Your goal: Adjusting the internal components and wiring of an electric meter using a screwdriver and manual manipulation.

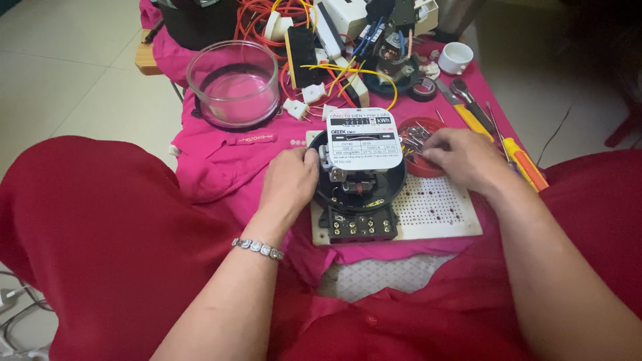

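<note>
The left hand grips the left rim of the round black electric meter; the right hand, fingers pinched narrow, picks in the small red round dish just right of it.

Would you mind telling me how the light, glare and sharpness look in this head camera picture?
Head view: soft, even indoor light; the electric meter, left hand and right hand are sharp, with only faint shadows under them. Head view: the glass bowl shows mild reflections on its rim, no harsh glare. Head view: the top right corner falls dark, and the near arms look stretched toward the frame edges.
</note>
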